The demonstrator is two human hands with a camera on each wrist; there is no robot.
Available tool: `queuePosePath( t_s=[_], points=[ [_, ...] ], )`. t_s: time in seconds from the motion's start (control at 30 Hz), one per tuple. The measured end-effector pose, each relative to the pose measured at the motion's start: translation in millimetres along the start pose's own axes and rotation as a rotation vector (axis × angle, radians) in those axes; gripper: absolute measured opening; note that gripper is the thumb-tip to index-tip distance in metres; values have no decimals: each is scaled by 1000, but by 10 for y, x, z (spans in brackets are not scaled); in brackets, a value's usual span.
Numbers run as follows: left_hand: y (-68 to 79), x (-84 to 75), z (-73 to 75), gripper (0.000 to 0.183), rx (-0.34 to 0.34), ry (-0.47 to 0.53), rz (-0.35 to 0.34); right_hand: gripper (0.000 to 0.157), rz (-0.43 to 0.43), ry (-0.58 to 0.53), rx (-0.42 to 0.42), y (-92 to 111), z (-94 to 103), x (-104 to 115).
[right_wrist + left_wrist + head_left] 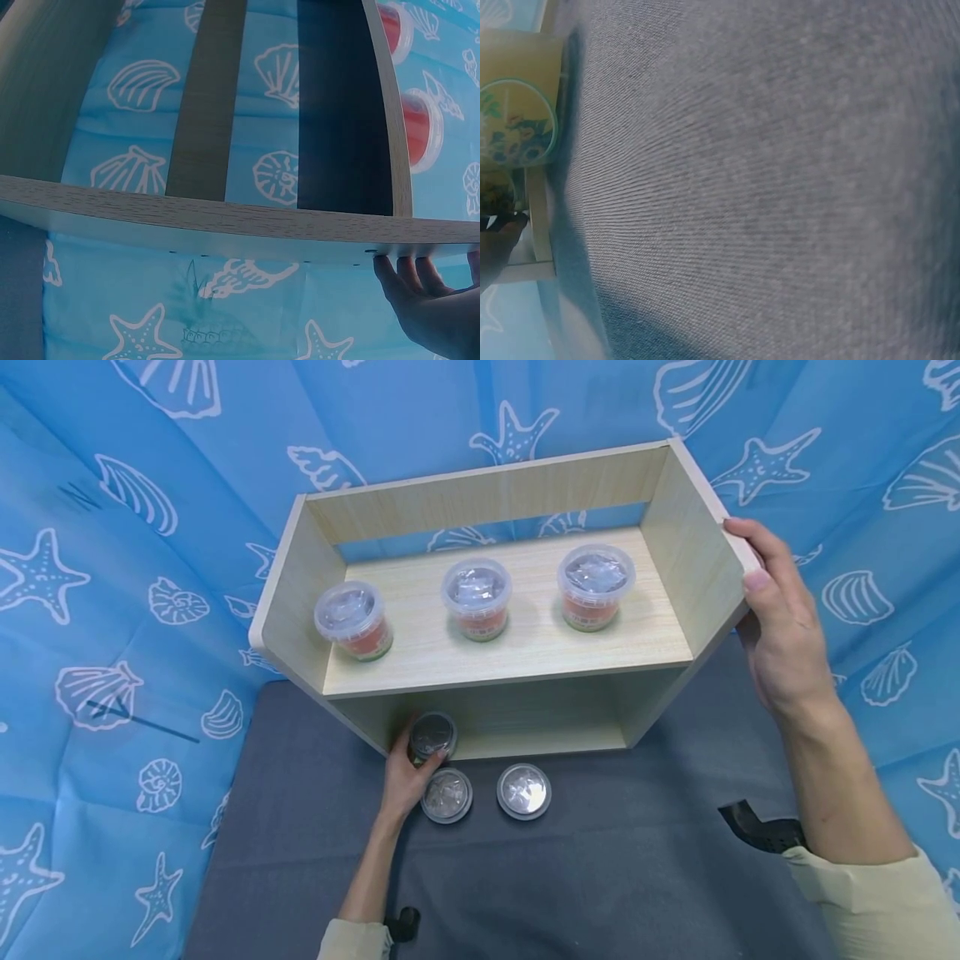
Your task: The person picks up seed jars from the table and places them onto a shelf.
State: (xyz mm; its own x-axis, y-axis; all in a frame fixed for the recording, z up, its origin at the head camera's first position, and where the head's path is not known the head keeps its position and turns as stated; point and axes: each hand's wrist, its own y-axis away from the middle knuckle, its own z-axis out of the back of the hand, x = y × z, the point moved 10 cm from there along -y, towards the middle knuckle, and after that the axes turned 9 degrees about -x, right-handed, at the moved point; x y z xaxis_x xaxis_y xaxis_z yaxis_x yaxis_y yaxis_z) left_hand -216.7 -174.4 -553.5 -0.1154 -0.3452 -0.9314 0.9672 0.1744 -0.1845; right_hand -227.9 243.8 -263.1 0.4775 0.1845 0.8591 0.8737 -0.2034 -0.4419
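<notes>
My left hand [408, 781] grips a round lidded plastic tub [432, 733] at the left end of the lower compartment of a pale wooden shelf [540, 647]. In the left wrist view, its fingers [496, 247] show beside that tub, partly cut off by the frame. My right hand [783, 618] holds the front edge of the right side panel [697, 539], thumb on the near side. The right wrist view shows its fingers [409, 277] against the panel's outer face. Two more lidded tubs, one left [447, 795] and one right [523, 792], stand before the shelf.
On the upper board stand three tubs with clear lids and reddish contents: left [356, 622], middle [477, 597] and right [595, 585]. Dark grey cloth [600, 868] covers the table. A blue curtain with shell prints [172, 635] hangs behind and at both sides.
</notes>
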Motion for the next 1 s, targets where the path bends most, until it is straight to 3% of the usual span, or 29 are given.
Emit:
queuePosePath(
  t_s=[0.37,0.67,1.0],
  points=[
    [77,-56,18,80,-2,16,4,46,0,6,4,-13,22,-28],
    [238,-486,98,76,-4,79,-50,47,1,7,3,-3,24,-23],
    [485,-435,190,74,-40,121,5,47,3,-4,3,-9,39,-37]
  ],
)
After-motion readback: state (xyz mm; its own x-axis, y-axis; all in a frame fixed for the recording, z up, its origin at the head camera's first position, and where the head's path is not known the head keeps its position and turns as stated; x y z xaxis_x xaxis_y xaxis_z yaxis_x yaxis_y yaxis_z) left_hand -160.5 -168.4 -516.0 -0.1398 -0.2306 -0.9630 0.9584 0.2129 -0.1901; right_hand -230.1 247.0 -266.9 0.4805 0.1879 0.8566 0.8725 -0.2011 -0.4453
